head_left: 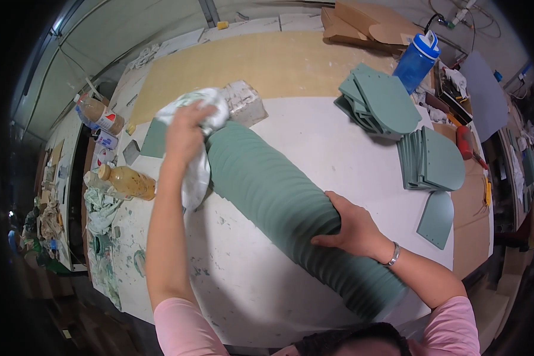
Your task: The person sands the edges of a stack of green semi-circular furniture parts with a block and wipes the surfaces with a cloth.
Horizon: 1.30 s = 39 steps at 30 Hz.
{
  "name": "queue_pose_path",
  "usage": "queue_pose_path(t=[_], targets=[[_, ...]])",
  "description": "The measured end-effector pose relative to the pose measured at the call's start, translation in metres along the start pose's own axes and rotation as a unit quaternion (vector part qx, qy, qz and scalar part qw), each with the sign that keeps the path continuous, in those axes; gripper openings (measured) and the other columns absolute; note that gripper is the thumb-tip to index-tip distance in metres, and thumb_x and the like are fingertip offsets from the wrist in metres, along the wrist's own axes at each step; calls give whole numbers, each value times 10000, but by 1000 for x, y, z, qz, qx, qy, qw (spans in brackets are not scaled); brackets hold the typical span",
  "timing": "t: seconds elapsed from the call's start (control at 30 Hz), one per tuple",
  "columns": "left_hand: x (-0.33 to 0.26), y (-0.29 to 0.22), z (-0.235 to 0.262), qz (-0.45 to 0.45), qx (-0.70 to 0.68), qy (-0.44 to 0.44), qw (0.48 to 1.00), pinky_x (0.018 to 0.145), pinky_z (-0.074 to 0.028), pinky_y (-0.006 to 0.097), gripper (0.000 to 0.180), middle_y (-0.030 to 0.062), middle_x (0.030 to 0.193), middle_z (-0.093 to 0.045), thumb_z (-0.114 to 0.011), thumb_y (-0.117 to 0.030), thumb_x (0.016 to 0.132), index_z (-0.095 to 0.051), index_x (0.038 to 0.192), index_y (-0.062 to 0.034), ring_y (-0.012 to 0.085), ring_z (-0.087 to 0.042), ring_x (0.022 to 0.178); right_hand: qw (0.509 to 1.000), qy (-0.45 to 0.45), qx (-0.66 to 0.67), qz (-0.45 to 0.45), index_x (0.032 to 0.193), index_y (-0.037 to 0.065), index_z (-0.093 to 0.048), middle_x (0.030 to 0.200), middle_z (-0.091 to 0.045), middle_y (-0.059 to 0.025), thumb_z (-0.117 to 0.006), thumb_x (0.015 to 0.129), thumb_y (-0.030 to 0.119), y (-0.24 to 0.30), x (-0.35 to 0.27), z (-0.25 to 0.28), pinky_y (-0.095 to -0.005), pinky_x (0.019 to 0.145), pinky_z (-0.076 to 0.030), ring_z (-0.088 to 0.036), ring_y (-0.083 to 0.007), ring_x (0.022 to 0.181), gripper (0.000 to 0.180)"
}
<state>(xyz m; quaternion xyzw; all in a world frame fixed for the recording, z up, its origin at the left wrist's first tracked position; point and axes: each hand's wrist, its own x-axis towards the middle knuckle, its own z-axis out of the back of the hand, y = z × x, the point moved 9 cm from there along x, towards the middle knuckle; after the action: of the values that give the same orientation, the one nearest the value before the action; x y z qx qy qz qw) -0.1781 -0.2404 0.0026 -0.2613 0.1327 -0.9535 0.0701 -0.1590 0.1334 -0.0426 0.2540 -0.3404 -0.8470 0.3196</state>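
Observation:
A long row of green rounded plates (267,184), standing face to face, runs slantwise across the white tabletop. My left hand (187,127) is closed on a white cloth (210,101) at the far end of the row. Part of the cloth hangs down beside the plates. Nearer to me, my right hand (356,228) grips the row from its right side, thumb laid across the top edges. Beyond the far end sits a pale, stained block (245,104). Under the cloth, a flat green piece (154,139) shows in part.
At the right lie a pile of green plates (385,101), a leaning stack of them (433,160) and a single plate (436,219). A blue bottle (417,62) stands behind. Bottles with yellowish liquid (127,181) and stained rags (104,207) line the left edge. Cardboard (368,24) lies at the back.

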Motion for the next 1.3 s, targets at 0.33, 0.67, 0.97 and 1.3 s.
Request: queue_pose_path(t=[0.33,0.67,0.97,1.3], targets=[[-99,18,30,117,-78,-122,982,1058,-468,389,482,185,1250,-693,-478,96,703,-821,990,-84,350,-602,1189,1000,6,13,9,1346,71,-522,1205,-671,-186,-865,760,431,3,-1,0,-449,912,-537,-665,-402,1071,769],[-165,4,-9,147,-64,-52,986,1072,-475,391,478,137,1292,-693,-543,109,732,-830,1009,-154,351,-608,1204,999,27,10,-41,1481,-4,-450,1335,-628,-250,-921,717,386,-4,-3,4,-405,1009,-506,-633,-391,1214,978],[1,-1,17,27,11,-30,999,1108,-441,433,532,140,1401,-640,-476,52,777,-770,1173,-148,380,-559,1281,1000,-15,3,10,1341,78,-550,1196,-688,-188,-869,752,428,0,-2,4,-443,911,-537,-676,-405,1065,756],[-192,63,-49,317,-161,-114,928,1163,-392,421,601,271,1419,-603,-410,111,804,-690,1318,-27,416,-555,1353,1000,-24,-4,20,1397,32,-527,1223,-682,-218,-881,742,430,4,-3,5,-434,940,-537,-674,-411,1089,844]])
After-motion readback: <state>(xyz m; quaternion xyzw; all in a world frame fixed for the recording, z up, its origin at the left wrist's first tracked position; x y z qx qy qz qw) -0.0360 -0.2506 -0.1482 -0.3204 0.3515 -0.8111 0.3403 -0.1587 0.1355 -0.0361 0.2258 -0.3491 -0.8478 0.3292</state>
